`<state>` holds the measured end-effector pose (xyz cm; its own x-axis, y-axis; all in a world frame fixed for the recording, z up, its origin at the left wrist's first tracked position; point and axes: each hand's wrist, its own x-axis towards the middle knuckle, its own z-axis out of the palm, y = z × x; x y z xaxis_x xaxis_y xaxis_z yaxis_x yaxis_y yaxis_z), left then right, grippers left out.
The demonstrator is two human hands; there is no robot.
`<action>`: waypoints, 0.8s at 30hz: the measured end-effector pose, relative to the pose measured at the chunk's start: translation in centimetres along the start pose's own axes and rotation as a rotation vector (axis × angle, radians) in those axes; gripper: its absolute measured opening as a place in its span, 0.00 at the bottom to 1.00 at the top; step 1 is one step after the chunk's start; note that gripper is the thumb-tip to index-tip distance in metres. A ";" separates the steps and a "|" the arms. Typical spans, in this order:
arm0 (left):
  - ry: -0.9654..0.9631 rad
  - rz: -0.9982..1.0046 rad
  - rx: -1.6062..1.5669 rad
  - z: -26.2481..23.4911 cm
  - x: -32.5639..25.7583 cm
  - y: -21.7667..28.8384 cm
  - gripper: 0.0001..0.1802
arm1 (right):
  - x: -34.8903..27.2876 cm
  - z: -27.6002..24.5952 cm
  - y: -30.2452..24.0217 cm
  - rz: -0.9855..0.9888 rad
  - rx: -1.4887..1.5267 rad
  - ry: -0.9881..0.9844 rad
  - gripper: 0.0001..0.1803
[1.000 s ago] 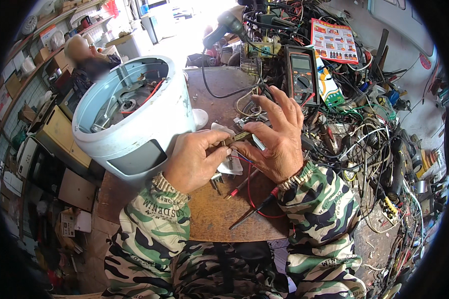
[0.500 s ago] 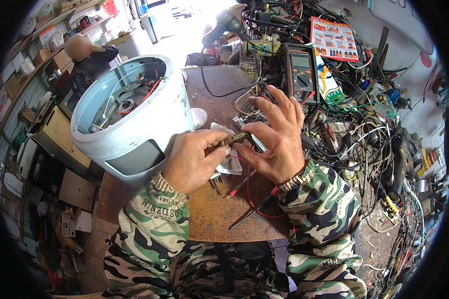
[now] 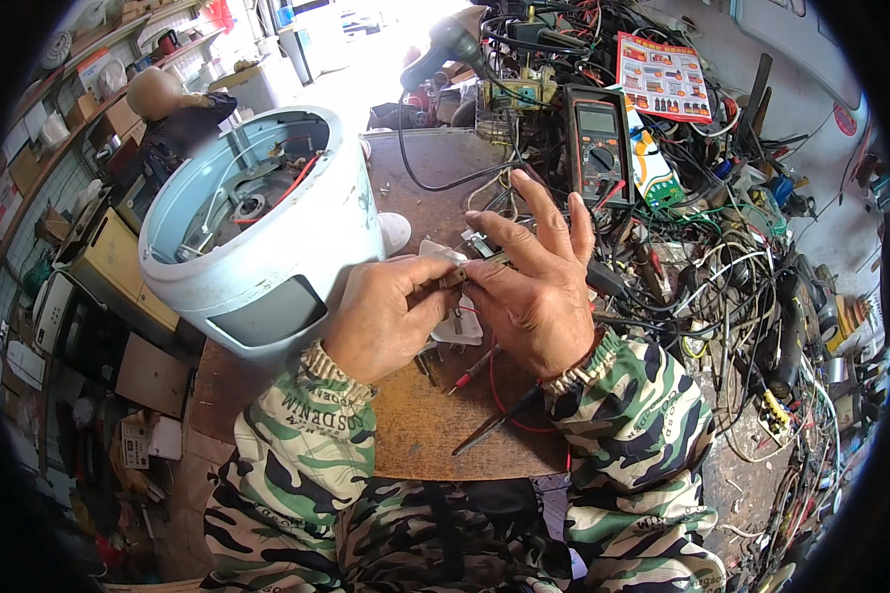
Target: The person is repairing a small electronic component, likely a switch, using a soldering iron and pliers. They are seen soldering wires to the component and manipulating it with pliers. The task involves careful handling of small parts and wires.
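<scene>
Over the table's middle, the fingertips of my left hand [image 3: 381, 311] pinch a small brownish part [image 3: 452, 278], too small to name. My right hand [image 3: 536, 296] meets it there, thumb and forefinger closed at the same part, its other fingers raised and spread. Whatever else the right fingers hold is hidden behind that hand. Beneath the fingertips lies a small white plastic piece [image 3: 462, 328]. Nearer to me rest a red test probe [image 3: 473, 374] and a black test probe [image 3: 496, 423].
A pale blue round appliance housing [image 3: 257, 306], open on top, stands at the left. Behind my right hand is a multimeter [image 3: 600, 148]. Tangled cables [image 3: 702, 287] and tools heap up on the right. A heat gun [image 3: 445, 54] lies at the back; another person [image 3: 178, 128] is far left.
My right hand has moved slightly left and its thumb and forefinger have closed in on the small part. The dark strip and silvery edge seen between its fingers are now mostly covered.
</scene>
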<state>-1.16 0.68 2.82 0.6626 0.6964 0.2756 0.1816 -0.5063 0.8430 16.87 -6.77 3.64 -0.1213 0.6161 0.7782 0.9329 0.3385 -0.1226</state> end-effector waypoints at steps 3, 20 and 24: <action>0.019 0.012 -0.037 0.2 0.0 0.1 0.14 | -0.1 0.3 0.1 0.034 0.085 0.011 0.12; 0.048 0.012 0.053 0.1 0.1 -0.6 0.12 | 0.5 -0.9 0.4 0.074 0.115 0.082 0.08; 0.095 0.020 0.015 -0.1 0.0 -0.3 0.13 | 0.9 -2.9 2.2 0.093 0.228 0.279 0.08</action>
<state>-1.29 0.91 2.68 0.5943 0.7310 0.3354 0.1801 -0.5274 0.8303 19.85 -7.53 5.86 0.0866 0.4443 0.8917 0.8323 0.4596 -0.3099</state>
